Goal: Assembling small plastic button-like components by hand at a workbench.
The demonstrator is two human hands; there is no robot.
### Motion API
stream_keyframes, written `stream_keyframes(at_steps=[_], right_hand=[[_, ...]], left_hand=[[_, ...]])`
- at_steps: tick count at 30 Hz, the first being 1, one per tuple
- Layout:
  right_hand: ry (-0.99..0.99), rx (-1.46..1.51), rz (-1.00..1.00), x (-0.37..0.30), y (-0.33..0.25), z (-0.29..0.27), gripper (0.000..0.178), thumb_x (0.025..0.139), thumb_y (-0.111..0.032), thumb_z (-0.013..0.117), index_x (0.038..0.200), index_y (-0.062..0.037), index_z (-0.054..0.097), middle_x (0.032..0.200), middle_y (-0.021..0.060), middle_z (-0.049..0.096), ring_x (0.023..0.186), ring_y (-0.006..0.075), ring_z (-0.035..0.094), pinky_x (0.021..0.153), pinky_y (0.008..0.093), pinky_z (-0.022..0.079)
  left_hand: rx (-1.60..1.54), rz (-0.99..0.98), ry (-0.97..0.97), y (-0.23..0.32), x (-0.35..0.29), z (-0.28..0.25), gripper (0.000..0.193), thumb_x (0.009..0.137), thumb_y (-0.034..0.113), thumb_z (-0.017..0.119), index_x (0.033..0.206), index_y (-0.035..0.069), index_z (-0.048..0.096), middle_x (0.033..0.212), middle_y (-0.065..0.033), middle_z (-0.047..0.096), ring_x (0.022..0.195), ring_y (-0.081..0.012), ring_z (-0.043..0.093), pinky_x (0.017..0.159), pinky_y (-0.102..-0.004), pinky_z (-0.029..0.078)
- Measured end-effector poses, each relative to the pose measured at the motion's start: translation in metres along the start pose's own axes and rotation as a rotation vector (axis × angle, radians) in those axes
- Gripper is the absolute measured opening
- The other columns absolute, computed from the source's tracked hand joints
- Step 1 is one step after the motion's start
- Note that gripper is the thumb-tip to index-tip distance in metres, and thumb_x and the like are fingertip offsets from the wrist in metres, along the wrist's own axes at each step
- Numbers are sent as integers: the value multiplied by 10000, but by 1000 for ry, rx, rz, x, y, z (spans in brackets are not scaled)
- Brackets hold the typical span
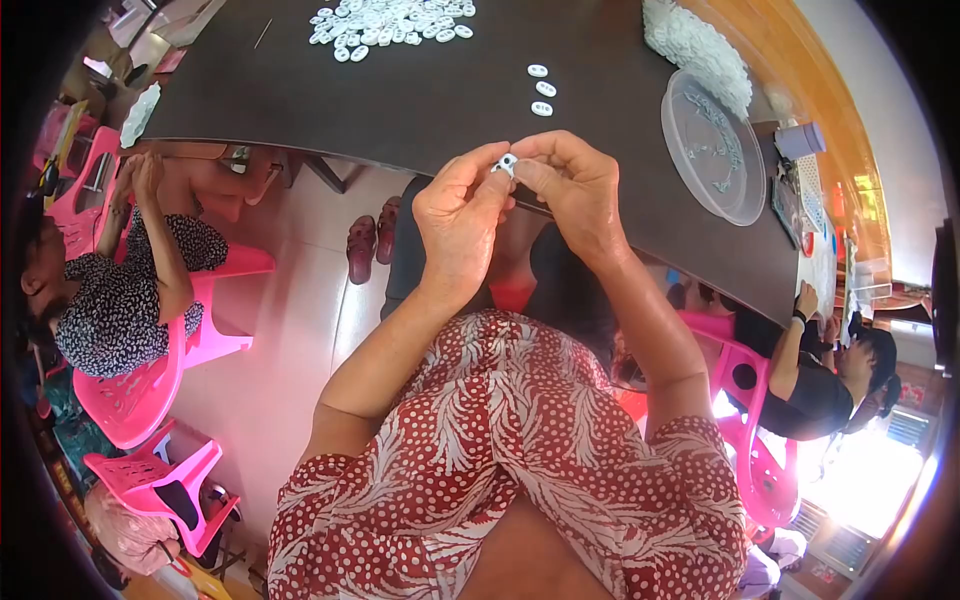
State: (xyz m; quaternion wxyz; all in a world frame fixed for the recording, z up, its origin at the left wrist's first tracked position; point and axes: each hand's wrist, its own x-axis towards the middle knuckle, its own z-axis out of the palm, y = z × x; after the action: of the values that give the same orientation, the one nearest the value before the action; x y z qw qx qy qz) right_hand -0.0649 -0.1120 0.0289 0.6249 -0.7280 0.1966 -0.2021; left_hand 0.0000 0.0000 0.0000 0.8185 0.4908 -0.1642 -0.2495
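A small white oval plastic piece with dark spots [506, 163] is pinched between my two hands, just over the table's near edge. My left hand [458, 215] grips it from the left with thumb and forefinger. From the other side, the thumb and fingertips of my right hand [578, 190] press on it. Beyond my hands, three like white oval pieces [545, 89] lie in a short column on the dark table [440, 110]. A pile of many such ovals [385, 22] is spread at the far side.
At the right stands a round clear plastic tub [680, 150] with small pale parts inside, beside a heap of whitish translucent pieces [697, 50]. A thin stick [263, 33] lies far left. People sit on pink chairs at left [130, 400] and right [745, 400].
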Motion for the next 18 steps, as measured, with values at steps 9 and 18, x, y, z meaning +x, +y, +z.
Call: stream_keyframes(at_steps=[9,18], right_hand=[[0,-59,-164,-7,14,3,265,733,20,651,995,-22,638,762,22,573,668,73,521,609,212,441],[105,-296,-396,-8,9,8,263,700,-3,669,961,-28,655,773,65,600,681,172,528,621,284,449]], left_hand=[[-69,-11,9,6,4,2,198,860,-37,541,1044,-66,609,820,-70,626,619,-85,561,559,-193,464],[-119,-21,13,5,2,2,187,869,-34,535,1038,-80,603,842,-88,630,644,-92,565,601,-208,479]])
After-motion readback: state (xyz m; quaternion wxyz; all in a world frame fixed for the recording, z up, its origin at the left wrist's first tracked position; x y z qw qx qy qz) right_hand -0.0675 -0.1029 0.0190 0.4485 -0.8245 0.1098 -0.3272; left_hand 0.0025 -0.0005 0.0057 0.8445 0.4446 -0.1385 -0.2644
